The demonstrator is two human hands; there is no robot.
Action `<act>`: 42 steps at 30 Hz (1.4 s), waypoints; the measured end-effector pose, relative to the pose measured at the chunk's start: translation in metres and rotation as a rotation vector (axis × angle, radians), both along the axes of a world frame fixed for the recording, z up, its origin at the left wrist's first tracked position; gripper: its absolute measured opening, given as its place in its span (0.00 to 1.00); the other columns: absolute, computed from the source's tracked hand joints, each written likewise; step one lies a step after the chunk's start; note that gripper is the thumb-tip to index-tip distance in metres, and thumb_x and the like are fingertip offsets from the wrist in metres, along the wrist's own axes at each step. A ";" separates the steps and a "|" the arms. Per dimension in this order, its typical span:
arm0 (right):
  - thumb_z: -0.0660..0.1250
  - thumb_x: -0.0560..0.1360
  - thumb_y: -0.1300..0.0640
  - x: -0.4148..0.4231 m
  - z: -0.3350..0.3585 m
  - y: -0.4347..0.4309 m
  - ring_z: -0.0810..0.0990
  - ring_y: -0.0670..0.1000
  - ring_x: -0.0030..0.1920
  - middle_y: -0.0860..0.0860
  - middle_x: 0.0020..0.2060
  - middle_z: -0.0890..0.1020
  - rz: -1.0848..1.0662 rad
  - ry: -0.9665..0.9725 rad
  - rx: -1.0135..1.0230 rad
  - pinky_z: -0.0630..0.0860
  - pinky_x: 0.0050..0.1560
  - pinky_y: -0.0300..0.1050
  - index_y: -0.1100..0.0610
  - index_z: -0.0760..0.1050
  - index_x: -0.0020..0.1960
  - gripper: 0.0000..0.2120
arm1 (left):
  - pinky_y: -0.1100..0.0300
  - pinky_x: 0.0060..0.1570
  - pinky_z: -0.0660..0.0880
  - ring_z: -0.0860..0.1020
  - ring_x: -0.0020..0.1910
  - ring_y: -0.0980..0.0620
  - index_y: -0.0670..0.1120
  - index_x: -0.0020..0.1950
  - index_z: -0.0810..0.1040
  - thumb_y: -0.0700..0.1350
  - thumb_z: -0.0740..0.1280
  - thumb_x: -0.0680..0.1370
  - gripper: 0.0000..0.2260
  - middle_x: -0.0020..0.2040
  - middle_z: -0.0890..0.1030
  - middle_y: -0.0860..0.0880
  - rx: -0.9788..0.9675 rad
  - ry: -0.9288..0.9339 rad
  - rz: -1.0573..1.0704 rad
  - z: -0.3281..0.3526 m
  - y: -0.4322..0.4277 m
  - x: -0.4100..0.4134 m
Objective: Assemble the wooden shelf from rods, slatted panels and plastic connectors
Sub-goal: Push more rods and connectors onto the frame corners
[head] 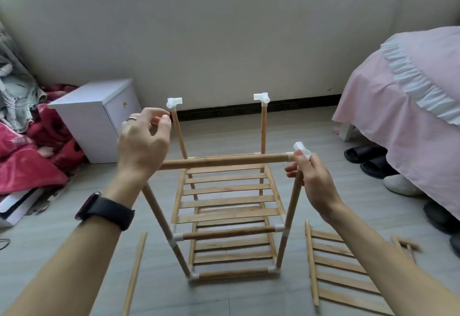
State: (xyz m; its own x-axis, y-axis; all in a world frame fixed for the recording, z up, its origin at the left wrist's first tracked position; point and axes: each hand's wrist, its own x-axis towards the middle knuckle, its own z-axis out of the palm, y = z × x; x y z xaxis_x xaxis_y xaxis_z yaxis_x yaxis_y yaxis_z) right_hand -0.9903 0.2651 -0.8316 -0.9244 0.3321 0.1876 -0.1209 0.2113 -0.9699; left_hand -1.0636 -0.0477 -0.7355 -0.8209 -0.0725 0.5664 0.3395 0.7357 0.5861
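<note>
The right hand (314,186) pinches a white plastic connector (302,151) between thumb and curled fingers. The connector sits on top of the near-right upright (290,211), which runs down past the hand on its thumb side. From that connector the top rod (224,161) runs level across to the left hand (143,144), which hides the rod's other end. The left hand's fingers are curled, with thumb and forefinger tips close together just beside the far-left upright (179,136) (whether they pinch anything there cannot be told). A ring (132,118) is on one finger and a dark watch (107,212) on the wrist.

Between and below the two hands stands the shelf frame (225,233), with two slatted tiers in place and white corner pieces (261,97) capping both far uprights. Under the right forearm a loose slatted panel (343,268) lies flat on the floor (249,298); under the left forearm lies a loose rod (134,273). Beyond the left hand stands a white cabinet (99,121), and beyond the right hand a bed (403,96) with a pink cover.
</note>
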 end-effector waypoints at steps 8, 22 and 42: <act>0.55 0.76 0.31 -0.017 0.033 -0.003 0.81 0.56 0.59 0.54 0.58 0.83 0.030 -0.004 -0.316 0.75 0.58 0.55 0.53 0.75 0.62 0.29 | 0.44 0.60 0.75 0.80 0.59 0.41 0.45 0.60 0.79 0.60 0.54 0.84 0.23 0.60 0.82 0.42 0.971 -0.625 -0.236 -0.028 -0.044 -0.002; 0.46 0.83 0.35 -0.033 0.042 0.000 0.72 0.54 0.70 0.51 0.70 0.75 0.028 -0.067 -0.272 0.65 0.71 0.56 0.53 0.72 0.71 0.31 | 0.46 0.56 0.75 0.76 0.63 0.40 0.47 0.65 0.78 0.60 0.53 0.84 0.23 0.63 0.78 0.40 0.874 -0.568 -0.320 -0.024 -0.023 -0.009; 0.70 0.75 0.36 -0.001 0.018 -0.054 0.67 0.55 0.63 0.53 0.65 0.69 -0.298 -0.325 -0.388 0.64 0.62 0.54 0.57 0.65 0.74 0.37 | 0.62 0.23 0.69 0.71 0.24 0.55 0.42 0.50 0.80 0.42 0.57 0.82 0.12 0.28 0.73 0.50 0.974 -0.486 -0.237 -0.045 -0.023 0.015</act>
